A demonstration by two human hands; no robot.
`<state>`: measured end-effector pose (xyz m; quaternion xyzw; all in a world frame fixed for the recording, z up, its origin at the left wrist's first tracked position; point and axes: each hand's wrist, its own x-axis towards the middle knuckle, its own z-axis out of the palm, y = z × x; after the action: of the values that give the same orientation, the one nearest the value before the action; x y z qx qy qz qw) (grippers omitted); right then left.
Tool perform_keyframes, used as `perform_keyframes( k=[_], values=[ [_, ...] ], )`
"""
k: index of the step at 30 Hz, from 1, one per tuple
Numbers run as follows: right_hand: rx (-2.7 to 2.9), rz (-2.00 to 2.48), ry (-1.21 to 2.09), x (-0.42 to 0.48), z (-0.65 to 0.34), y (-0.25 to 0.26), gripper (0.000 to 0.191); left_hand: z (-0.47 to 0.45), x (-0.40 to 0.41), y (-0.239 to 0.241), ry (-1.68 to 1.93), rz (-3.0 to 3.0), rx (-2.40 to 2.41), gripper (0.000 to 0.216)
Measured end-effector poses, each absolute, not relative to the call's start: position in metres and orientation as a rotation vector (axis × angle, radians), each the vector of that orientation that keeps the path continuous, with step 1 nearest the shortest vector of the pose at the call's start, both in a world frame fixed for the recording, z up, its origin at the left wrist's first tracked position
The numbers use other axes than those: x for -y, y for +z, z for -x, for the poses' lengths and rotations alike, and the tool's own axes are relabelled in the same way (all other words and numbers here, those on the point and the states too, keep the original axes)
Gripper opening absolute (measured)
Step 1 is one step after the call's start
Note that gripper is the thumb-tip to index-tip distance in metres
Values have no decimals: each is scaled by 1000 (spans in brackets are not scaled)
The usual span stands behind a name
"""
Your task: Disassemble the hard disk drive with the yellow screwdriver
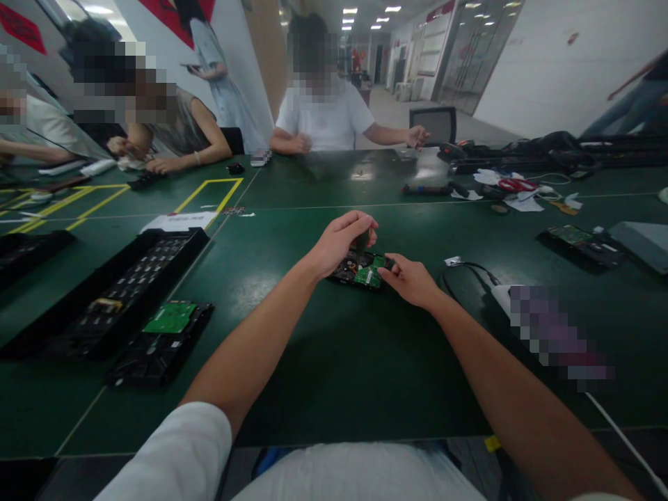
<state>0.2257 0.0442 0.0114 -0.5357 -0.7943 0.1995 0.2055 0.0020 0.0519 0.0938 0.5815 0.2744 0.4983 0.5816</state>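
Note:
Straight ahead on the green table lies a black hard drive with a green circuit board on its upper face. My right hand grips its right edge between thumb and fingers. Over the drive, my left hand is closed on a small dark tool pointing down at it. The tool's kind cannot be made out, and its tip is hard to see. A second hard drive, also with a green board, lies to the left. Another such drive is on the right side.
A long black tray stands at the left. On the right lie a blurred-out phone-like object with a black cable, a grey metal box, and scraps with red-handled scissors. Several people are across the table; one sits opposite.

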Motion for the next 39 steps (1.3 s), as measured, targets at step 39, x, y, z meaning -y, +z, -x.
perform_keyframes(
  k=[39],
  values=[
    [2209, 1486, 539, -45, -226, 8, 52, -1, -53, 89, 1102, -1584, -707, 36]
  ],
)
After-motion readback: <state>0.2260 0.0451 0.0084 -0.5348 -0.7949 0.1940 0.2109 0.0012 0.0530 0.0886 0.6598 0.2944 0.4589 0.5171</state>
